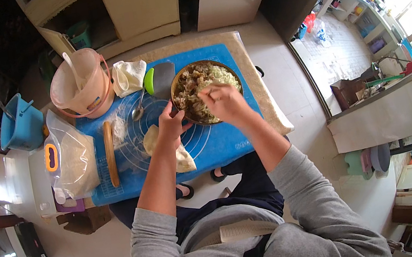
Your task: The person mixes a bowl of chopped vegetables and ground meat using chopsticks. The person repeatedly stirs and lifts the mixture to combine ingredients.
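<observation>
A round metal bowl [236,75] near the back right of the blue baking mat [225,145] holds a brown, meat-like mixture [190,83] and pale chopped vegetable [221,73]. My left hand [172,123] grips the bowl's left rim. Over the filling is my right hand [222,101], its fingers curled and slightly blurred; whether it holds a utensil is hidden. Flat pieces of dough [184,160] lie under and beside my left wrist. A wooden rolling pin [111,154] rests left of them, by a patch of flour [119,130].
Behind the bowl's left side lie a green-handled scraper [158,80], a metal spoon [138,112] and a cloth [128,77]. A pink bucket [80,95] with a white scoop stands at the back left, a clear bag of flour [76,163] at the left edge, a blue bin [21,126] beyond.
</observation>
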Demonstrator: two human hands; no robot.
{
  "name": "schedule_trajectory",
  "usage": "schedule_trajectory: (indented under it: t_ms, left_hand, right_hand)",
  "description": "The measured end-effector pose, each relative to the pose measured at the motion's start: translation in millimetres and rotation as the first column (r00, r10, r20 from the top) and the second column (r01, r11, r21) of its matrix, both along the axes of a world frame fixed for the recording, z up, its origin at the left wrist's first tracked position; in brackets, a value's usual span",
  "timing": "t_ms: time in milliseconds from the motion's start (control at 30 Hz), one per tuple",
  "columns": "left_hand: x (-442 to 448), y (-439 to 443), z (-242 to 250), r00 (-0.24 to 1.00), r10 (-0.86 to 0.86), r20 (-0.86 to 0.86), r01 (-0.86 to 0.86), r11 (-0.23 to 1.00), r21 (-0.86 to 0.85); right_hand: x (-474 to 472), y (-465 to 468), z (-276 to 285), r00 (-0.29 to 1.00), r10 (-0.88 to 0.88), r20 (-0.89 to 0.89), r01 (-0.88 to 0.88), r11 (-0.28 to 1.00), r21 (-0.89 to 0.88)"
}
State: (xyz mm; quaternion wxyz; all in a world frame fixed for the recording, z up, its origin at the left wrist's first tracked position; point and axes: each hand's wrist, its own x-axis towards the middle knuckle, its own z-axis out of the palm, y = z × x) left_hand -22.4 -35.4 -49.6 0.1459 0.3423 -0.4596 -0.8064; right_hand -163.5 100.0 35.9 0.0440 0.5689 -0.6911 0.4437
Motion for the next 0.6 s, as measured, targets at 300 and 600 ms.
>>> schedule_trajectory:
  t_ms: [300, 600]
  left_hand:
    - [2.9, 2.6, 3.9, 0.999, 0.018, 0.028, -0.018, 1.0, -0.025]
    - [7.8, 2.3, 1.0, 0.998, 0.039, 0.04, -0.038, 0.999, -0.03]
  right_hand:
    - [-18.7, 13.9, 39.6, 0.97, -0.084, 0.228, 0.018, 0.96, 0.278]
    - [-12.6, 29.5, 53.0, 0.958, -0.019, 0.287, -0.126, 0.871, 0.475]
